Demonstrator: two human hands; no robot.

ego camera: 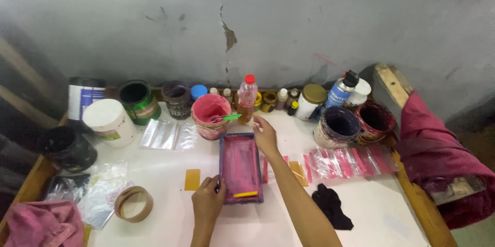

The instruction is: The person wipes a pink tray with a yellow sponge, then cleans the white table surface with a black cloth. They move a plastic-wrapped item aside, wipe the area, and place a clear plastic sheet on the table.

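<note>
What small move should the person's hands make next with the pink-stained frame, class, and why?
Probably lift the frame straight up. The left hand grips its near corner and the right hand its far corner, the yellow squeegee lies idle on the near edge, and the mesh is already coated pink.

Left hand (207, 201) and right hand (266, 136) gripping pink-stained printing frame (240, 167), white table (170, 216)

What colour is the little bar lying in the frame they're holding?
Yellow bar, seen in the head view.
</note>
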